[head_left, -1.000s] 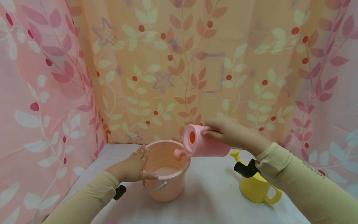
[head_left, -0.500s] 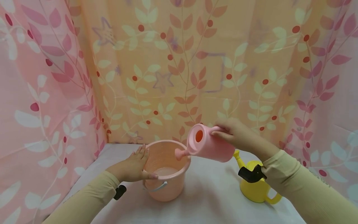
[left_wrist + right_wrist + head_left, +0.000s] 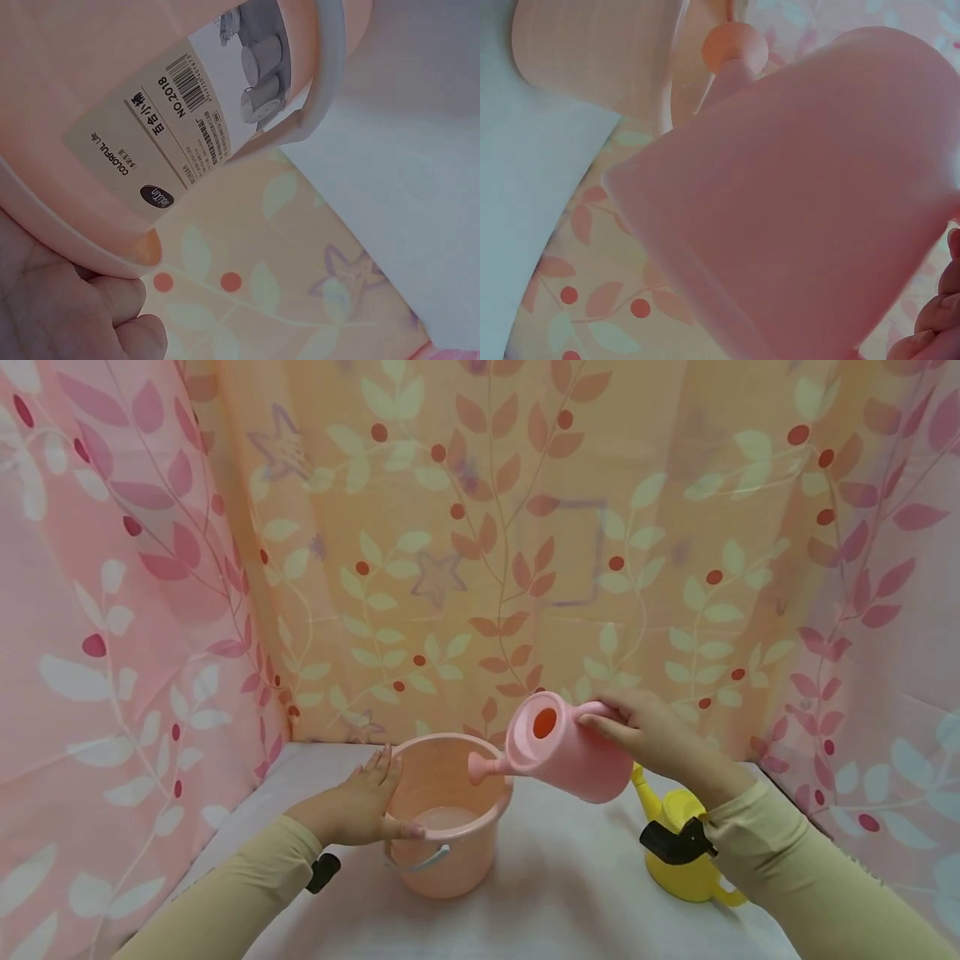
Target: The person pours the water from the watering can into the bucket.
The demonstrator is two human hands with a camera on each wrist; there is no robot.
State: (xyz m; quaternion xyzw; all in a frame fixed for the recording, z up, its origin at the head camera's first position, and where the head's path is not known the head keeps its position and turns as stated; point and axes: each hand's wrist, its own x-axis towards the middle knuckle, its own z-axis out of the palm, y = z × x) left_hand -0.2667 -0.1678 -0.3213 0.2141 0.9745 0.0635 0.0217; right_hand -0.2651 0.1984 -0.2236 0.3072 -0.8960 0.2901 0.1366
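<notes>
A pink watering can (image 3: pixel 573 752) is tilted towards the left, its round spout head just inside the right rim of a peach bucket (image 3: pixel 457 868). My right hand (image 3: pixel 652 731) grips the can's handle; in the right wrist view curled fingers (image 3: pixel 930 322) show at the edge beside the can's body (image 3: pixel 795 202). No stream from the spout can be made out. The bucket stands upright with what looks like shallow water (image 3: pixel 446 818) at its bottom. My left hand (image 3: pixel 352 806) holds its left rim, thumb along the near side; in the left wrist view fingers (image 3: pixel 120 300) curl beneath the rim.
A yellow watering can (image 3: pixel 682 868) stands on the white tabletop (image 3: pixel 555 885) at the right, partly hidden by my right wrist and its black camera mount (image 3: pixel 678 843). Leaf-patterned curtains (image 3: pixel 525 568) close off the back and both sides. The bucket's pale handle (image 3: pixel 423 862) hangs down in front.
The pink watering can has shifted a little to the right and tipped back, so its top opening faces more upward. The left hand and the bucket stay in place.
</notes>
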